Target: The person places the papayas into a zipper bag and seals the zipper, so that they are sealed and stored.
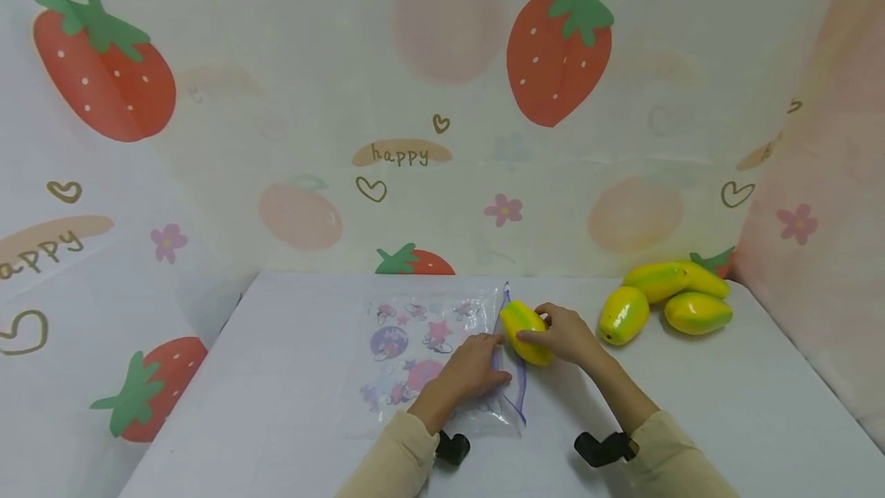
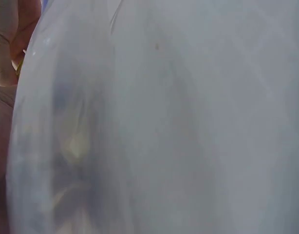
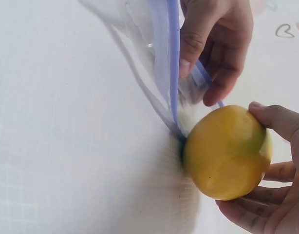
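A clear plastic zip bag with purple edging and pink and purple printed figures lies on the white table. My left hand holds its mouth on the right side; in the right wrist view, that hand's thumb and fingers are at the parted purple edges. Between the thumb and fingers of my right hand is a glossy yellow-green mango-like fruit, tilted at the bag's mouth. The right wrist view shows the fruit close against the opening. Bag plastic blurs most of the left wrist view.
Several similar yellow-green fruits sit grouped at the back right of the table. Behind stands a cloth backdrop printed with strawberries and flowers. Black wrist mounts are on both forearms.
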{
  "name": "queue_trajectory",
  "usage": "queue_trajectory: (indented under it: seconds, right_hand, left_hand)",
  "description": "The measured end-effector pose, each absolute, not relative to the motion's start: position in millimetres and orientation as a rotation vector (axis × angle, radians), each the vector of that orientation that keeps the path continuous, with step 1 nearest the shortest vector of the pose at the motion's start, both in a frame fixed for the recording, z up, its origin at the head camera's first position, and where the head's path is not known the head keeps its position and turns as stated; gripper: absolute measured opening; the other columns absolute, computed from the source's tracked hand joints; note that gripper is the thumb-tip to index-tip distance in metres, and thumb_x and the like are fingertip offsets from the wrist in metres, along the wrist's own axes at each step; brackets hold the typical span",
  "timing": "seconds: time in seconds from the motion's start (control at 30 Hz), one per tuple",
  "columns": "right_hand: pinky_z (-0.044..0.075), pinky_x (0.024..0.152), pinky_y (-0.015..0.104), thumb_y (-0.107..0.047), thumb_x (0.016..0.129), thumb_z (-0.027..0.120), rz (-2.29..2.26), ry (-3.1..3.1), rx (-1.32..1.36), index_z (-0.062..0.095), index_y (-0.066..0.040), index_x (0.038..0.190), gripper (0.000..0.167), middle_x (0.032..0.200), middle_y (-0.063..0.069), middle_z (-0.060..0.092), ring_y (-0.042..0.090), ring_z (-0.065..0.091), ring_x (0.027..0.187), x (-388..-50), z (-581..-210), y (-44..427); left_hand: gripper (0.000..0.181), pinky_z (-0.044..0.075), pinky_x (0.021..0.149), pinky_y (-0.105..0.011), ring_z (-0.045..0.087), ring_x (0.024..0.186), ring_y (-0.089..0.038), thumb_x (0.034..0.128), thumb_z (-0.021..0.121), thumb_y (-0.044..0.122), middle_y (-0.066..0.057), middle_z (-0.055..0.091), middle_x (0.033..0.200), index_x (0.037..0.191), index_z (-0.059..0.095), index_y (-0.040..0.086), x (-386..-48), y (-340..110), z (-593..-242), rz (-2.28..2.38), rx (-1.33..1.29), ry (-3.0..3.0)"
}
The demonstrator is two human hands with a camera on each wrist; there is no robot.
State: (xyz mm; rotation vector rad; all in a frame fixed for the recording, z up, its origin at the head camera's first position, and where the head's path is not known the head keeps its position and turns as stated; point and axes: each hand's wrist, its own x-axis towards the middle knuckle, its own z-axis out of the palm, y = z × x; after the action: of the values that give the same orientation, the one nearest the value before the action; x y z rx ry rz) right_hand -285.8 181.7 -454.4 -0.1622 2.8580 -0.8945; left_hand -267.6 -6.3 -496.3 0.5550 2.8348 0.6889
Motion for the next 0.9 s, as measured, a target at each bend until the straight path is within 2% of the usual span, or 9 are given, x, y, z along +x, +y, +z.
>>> queue_trajectory:
  seconds: [0.13,0.2,0.3,0.4,0.57,0.67,0.8,0.9]
  right_hand:
    - [0.056,0.083,0.041,-0.043,0.084,0.072,-0.894,2.851,-0.147,0.055,0.002,0.128,0.065,0.116,0.024,0.065,0.027,0.061,0.092,-285.9,-454.3,181.6]
    - [0.056,0.083,0.040,-0.042,0.084,0.072,-0.899,2.849,-0.139,0.055,0.001,0.128,0.064,0.116,0.023,0.065,0.026,0.061,0.091,-285.9,-453.9,181.3]
    - [0.056,0.082,0.040,-0.042,0.084,0.073,-0.901,2.854,-0.150,0.055,0.002,0.127,0.064,0.114,0.023,0.065,0.026,0.061,0.090,-285.6,-453.8,181.4]
    - [0.056,0.081,0.040,-0.042,0.083,0.073,-0.902,2.859,-0.156,0.055,0.002,0.126,0.064,0.112,0.022,0.066,0.026,0.061,0.089,-285.0,-453.1,181.0]
    - [0.056,0.080,0.039,-0.041,0.083,0.074,-0.904,2.853,-0.159,0.055,0.002,0.126,0.064,0.111,0.022,0.066,0.025,0.061,0.088,-285.4,-451.4,180.8]
    - [0.056,0.081,0.040,-0.041,0.083,0.074,-0.909,2.852,-0.154,0.055,0.002,0.126,0.064,0.113,0.022,0.066,0.026,0.061,0.089,-285.9,-451.6,180.4]
    - [0.056,0.082,0.040,-0.042,0.084,0.073,-0.919,2.860,-0.146,0.054,0.003,0.128,0.066,0.115,0.023,0.065,0.027,0.062,0.091,-285.1,-453.3,179.5]
    - [0.056,0.083,0.040,-0.044,0.084,0.072,-0.926,2.868,-0.136,0.054,0.003,0.129,0.068,0.117,0.024,0.064,0.028,0.061,0.092,-283.6,-456.0,179.3]
  left_hand:
    - [0.056,0.046,0.104,-0.038,0.057,0.111,-0.021,0.0832,0.077,0.027,-0.007,0.061,0.125,0.130,0.052,0.010,-266.2,-6.2,-496.5,0.823,0.481,2.824]
    - [0.054,0.049,0.097,-0.036,0.057,0.098,-0.019,0.0822,0.078,0.025,-0.007,0.061,0.115,0.126,0.051,0.010,-265.4,-5.7,-495.9,0.873,0.438,2.827]
    - [0.052,0.052,0.092,-0.035,0.054,0.089,-0.017,0.0817,0.079,0.021,-0.005,0.060,0.107,0.122,0.049,0.010,-264.5,-4.4,-495.1,0.928,0.382,2.840]
    - [0.055,0.052,0.093,-0.036,0.057,0.091,-0.018,0.0816,0.079,0.019,-0.007,0.062,0.109,0.126,0.047,0.010,-263.8,-2.6,-493.7,0.960,0.320,2.842]
    - [0.072,0.049,0.100,-0.041,0.060,0.101,-0.023,0.0822,0.078,0.022,-0.010,0.063,0.113,0.141,0.040,0.005,-264.0,-0.1,-490.2,0.948,0.228,2.812]
    - [0.075,0.048,0.100,-0.042,0.059,0.098,-0.023,0.0823,0.078,0.022,-0.011,0.064,0.108,0.143,0.040,0.001,-265.0,0.2,-489.0,0.951,0.215,2.801]
    - [0.058,0.052,0.087,-0.036,0.056,0.083,-0.019,0.0847,0.074,0.022,-0.007,0.061,0.093,0.132,0.052,-0.002,-267.0,-0.7,-490.7,0.970,0.222,2.803]
    - [0.042,0.050,0.076,-0.032,0.052,0.075,-0.016,0.0876,0.070,0.021,-0.004,0.056,0.084,0.121,0.061,-0.003,-267.7,-1.5,-493.5,0.978,0.239,2.814]
